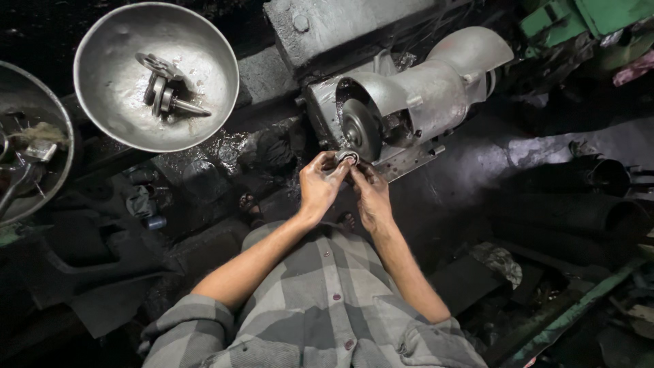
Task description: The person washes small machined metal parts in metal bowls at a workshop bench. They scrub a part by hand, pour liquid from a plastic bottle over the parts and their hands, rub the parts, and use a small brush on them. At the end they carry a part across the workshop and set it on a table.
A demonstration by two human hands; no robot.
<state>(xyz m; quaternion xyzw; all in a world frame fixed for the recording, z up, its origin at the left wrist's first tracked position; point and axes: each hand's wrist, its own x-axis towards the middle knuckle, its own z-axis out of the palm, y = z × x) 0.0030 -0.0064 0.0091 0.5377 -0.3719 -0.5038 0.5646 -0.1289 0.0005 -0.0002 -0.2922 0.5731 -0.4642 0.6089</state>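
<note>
Ring-shaped metal part [348, 157], small and round with a dark centre, is held just below the grinding wheel [361, 127], at the wheel's lower edge; contact between part and wheel cannot be confirmed. Left hand [320, 185] grips the part from the left, fingers [335, 169] closed on its rim. Right hand [369, 193] meets it from the right, fingers closed against the same part, thumb tucked beneath. Both forearms rise from a grey checked shirt [320, 307] below the wheel.

The wheel sits in the open mouth of a silver-grey motor housing [436, 82], which extends up and to the right of the wheel. A flat metal plate [409, 158] projects beneath the housing, just right of the hands.

Well to the left of the wheel stands a large dented metal bowl [116, 102], holding several dark machined pieces [163, 85], one with a pointed end. Further left, at the frame edge, a second bowl [54, 116] is partly visible, contents unclear. Dark tubes [599, 204] lie to the right of the wheel. Surrounding floor is dark and oily.
</note>
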